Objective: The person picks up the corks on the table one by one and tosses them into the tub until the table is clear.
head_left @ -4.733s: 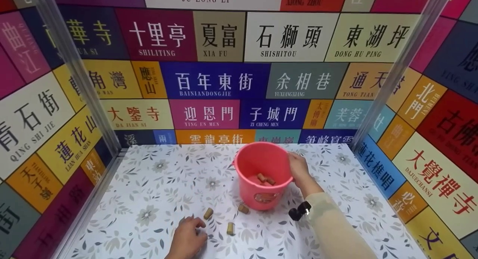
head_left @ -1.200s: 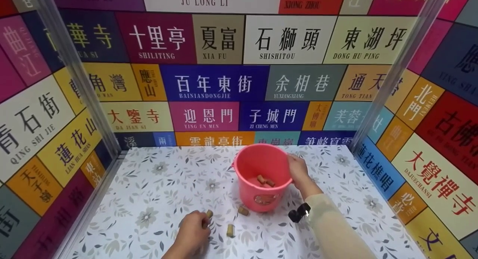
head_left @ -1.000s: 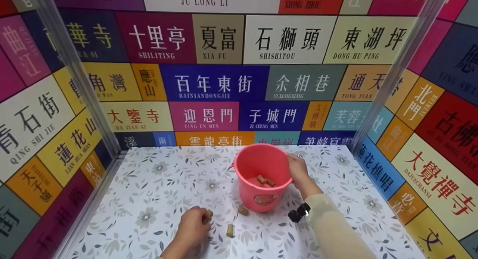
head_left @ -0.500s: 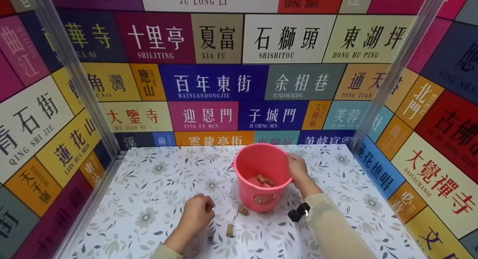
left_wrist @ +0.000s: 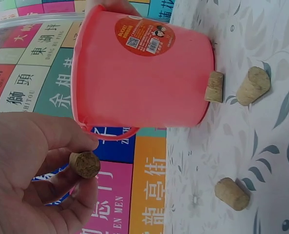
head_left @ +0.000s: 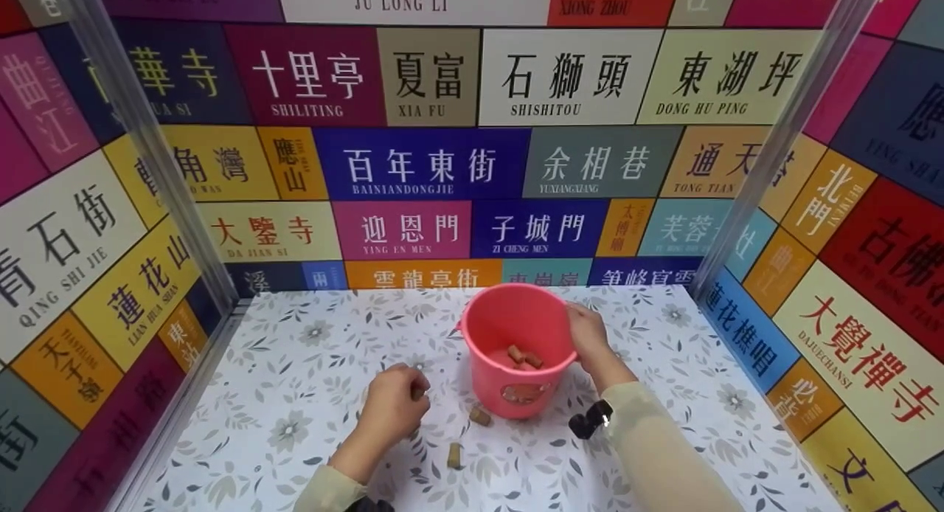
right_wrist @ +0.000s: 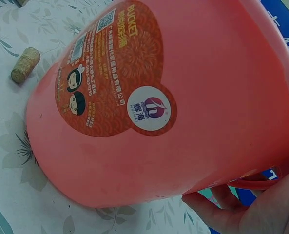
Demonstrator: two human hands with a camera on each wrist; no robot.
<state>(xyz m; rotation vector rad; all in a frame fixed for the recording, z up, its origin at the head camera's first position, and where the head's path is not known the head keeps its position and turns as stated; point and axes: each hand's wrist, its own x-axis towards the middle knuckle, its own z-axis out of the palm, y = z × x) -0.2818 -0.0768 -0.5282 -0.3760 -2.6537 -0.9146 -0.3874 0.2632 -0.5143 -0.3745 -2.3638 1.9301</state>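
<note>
My left hand [head_left: 394,405] is in the air left of a pink bucket [head_left: 490,379]. In the left wrist view its thumb and fingers pinch a cork [left_wrist: 87,165], which the hand hides in the head view. My right hand [head_left: 590,338] grips the bucket at its right rim; the right wrist view shows the thumb [right_wrist: 202,207] against the wall by the handle [right_wrist: 259,184]. The bucket stands upright with a few corks [head_left: 532,361] inside. One cork [head_left: 479,416] lies by its base and another cork [head_left: 454,454] nearer me. The left wrist view also shows a third loose cork [left_wrist: 232,193].
A white tabletop [head_left: 295,379] with a grey leaf and flower print lies under everything. Colourful panels with printed characters [head_left: 424,161] rise behind it and on both sides. Clear corner posts [head_left: 782,128] stand at the back corners. A black device [head_left: 590,420] is strapped to my right wrist.
My left hand has picked up a cork from the table, then risen and moved forward with it. My right hand and the bucket have stayed in place.
</note>
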